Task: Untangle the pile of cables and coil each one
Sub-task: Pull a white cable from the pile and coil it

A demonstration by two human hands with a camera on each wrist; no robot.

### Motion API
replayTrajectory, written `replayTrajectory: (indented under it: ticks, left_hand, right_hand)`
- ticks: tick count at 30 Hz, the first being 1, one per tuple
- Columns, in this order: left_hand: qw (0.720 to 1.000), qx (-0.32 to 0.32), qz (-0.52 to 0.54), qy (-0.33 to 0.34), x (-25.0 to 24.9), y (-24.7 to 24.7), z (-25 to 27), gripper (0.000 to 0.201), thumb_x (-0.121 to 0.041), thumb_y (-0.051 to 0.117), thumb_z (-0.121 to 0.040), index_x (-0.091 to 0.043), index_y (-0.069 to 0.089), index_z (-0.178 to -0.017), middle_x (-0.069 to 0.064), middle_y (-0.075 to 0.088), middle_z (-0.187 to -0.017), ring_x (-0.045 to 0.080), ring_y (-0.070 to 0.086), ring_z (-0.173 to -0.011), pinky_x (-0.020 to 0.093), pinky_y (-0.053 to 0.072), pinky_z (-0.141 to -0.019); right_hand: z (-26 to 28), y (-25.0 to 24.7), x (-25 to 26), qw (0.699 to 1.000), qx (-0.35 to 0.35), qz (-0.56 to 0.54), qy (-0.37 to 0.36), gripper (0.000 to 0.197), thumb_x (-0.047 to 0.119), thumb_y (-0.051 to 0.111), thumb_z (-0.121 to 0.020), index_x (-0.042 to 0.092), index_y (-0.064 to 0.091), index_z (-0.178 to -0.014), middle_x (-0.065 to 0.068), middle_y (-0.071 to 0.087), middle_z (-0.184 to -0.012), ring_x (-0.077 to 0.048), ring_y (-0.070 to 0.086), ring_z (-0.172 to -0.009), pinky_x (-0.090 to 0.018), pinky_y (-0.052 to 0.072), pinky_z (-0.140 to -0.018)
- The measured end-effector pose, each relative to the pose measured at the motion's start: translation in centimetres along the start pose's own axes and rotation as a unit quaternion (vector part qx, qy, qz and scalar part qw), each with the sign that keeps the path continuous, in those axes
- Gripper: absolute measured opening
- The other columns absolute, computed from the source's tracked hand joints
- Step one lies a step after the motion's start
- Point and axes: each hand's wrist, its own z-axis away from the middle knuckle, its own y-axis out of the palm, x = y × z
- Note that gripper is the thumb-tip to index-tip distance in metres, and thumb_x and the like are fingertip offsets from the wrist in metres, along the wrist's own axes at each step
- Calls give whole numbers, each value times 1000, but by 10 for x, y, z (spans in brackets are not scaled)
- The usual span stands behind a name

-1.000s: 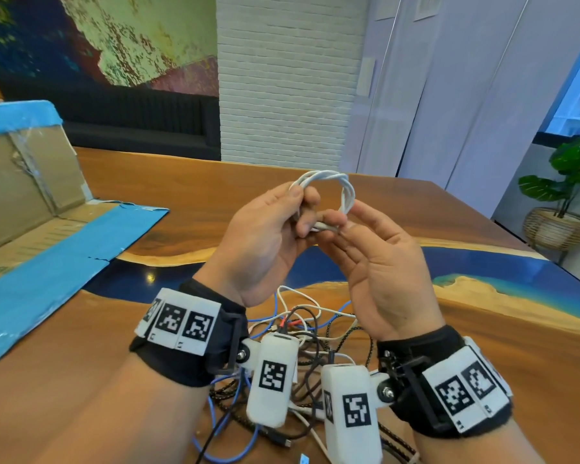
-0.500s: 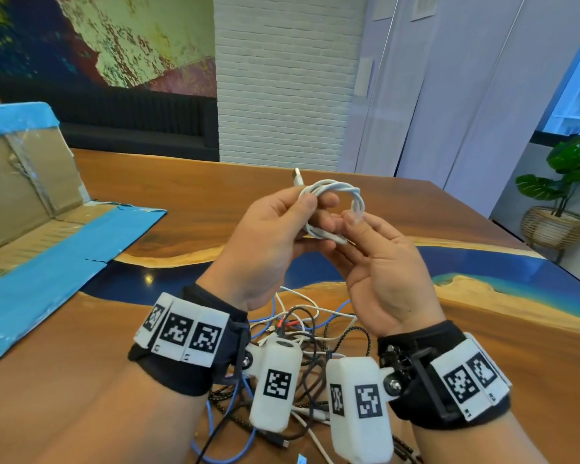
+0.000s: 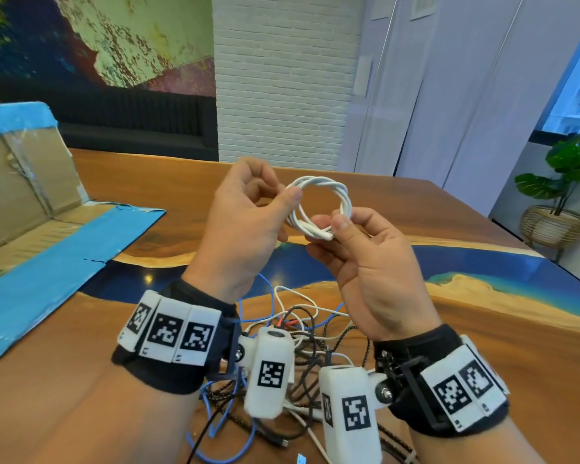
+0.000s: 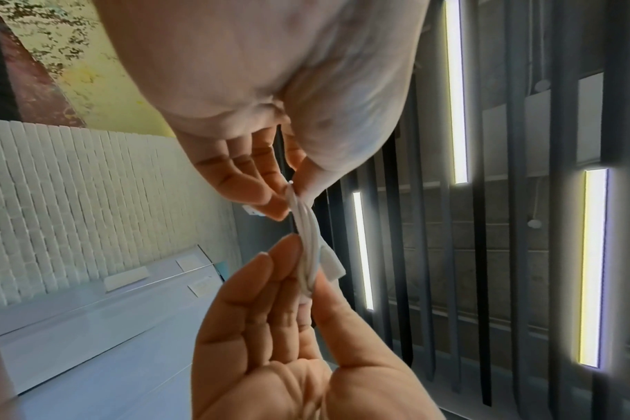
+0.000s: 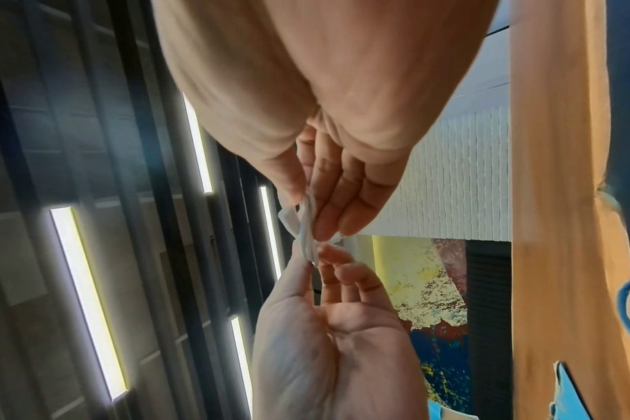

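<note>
A white cable [image 3: 329,182] wound into a small round coil hangs in the air between both hands, above the table. My left hand [image 3: 283,200] pinches the coil's upper left side between thumb and fingers. My right hand [image 3: 329,234] pinches its lower edge, where a white plug end lies along the loops. In the left wrist view the coil [image 4: 306,227] is edge-on between the left hand's fingertips [image 4: 270,204] and the right hand's fingers [image 4: 288,255]. The right wrist view shows the same coil [image 5: 306,227]. The tangled pile [image 3: 315,333] of black, white, blue and braided cables lies on the table under my wrists.
A flattened cardboard box [image 3: 31,195] with blue tape covers the table's left side. The wooden table [image 3: 482,346] has a blue resin band across it. A potted plant [image 3: 563,182] stands on the floor at the far right.
The coil has turned from edge-on to an open ring facing me. My left hand's grip has shifted to the coil's upper left. The plug end sticking up half a second ago no longer shows there.
</note>
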Motion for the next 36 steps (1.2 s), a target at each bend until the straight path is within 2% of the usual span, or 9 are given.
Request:
replayTrajectory:
  ticks: [5, 9, 14, 16, 19, 23, 26, 31, 36]
  left_hand:
    - [997, 24, 60, -41, -3, 3, 2, 13, -3, 66, -95, -4, 54, -98, 23, 61, -84, 22, 63, -61, 30, 56, -56]
    - [990, 44, 111, -74, 0, 6, 3, 10, 3, 62, -95, -3, 55, -100, 18, 64, -83, 19, 64, -62, 28, 57, -58]
    - [994, 46, 64, -79, 1, 6, 4, 9, 4, 58, -96, 0, 66, -96, 17, 69, -85, 23, 68, -71, 31, 60, -63]
    - [992, 47, 66, -98, -1, 3, 3, 21, -9, 53, -97, 0, 70, -92, 16, 71, -86, 26, 68, -75, 34, 58, -68]
    - [992, 68, 29, -103, -6, 2, 4, 35, -37, 67, -93, -4, 75, -86, 20, 73, -86, 25, 67, -76, 34, 57, -70]
    - [992, 81, -73, -61, -5, 0, 3, 13, -18, 78, -86, -5, 78, -86, 15, 75, -81, 18, 66, -75, 41, 58, -75]
    - [987, 111, -107, -52, -7, -3, 2, 15, -18, 81, -84, -3, 78, -83, 27, 72, -94, 24, 62, -78, 55, 56, -81]
    - [979, 169, -101, -42, -13, -1, 8, 13, -10, 81, -80, -3, 75, -71, 3, 71, -110, 8, 69, -93, 27, 57, -81]
    - [995, 61, -41, -68, -5, -4, -1, 15, -9, 69, -93, -5, 67, -79, 9, 73, -101, 20, 71, -80, 32, 58, -64]
  right_hand:
    - [-1, -2, -1, 999, 23, -32, 6, 4, 9, 54, -97, 7, 57, -100, -5, 76, -85, -17, 72, -79, -31, 59, -76]
    - [0, -3, 2, 998, 58, -33, 5, 6, 11, 56, -90, 9, 56, -95, -2, 73, -79, -18, 70, -79, -31, 57, -75]
    - [0, -6, 9, 996, 40, 61, -46, 4, 8, 56, -93, 6, 55, -96, -5, 72, -74, -18, 69, -72, -30, 58, -70]
    - [0, -7, 11, 993, 26, 93, -62, 2, 6, 56, -96, 7, 55, -95, -6, 73, -74, -17, 68, -70, -30, 57, -68]
    - [-1, -9, 13, 988, 21, 134, -76, 5, 5, 56, -98, 9, 56, -94, -6, 75, -76, -19, 69, -71, -32, 57, -68]
    - [-1, -10, 14, 986, 9, 151, -71, 6, 4, 55, -100, 7, 58, -95, -6, 75, -75, -19, 70, -70, -32, 58, -65]
    - [-1, -10, 12, 989, -17, 137, -52, 5, 5, 55, -101, 3, 59, -99, -7, 74, -75, -17, 69, -67, -31, 57, -58]
    - [-5, -11, 5, 993, -87, 80, -4, 7, 10, 54, -103, 4, 58, -103, -5, 73, -72, -16, 66, -60, -26, 52, -48]
    - [-8, -20, 16, 992, -113, 55, -28, 10, 10, 54, -104, 12, 56, -94, -6, 75, -79, -18, 66, -61, -27, 50, -50]
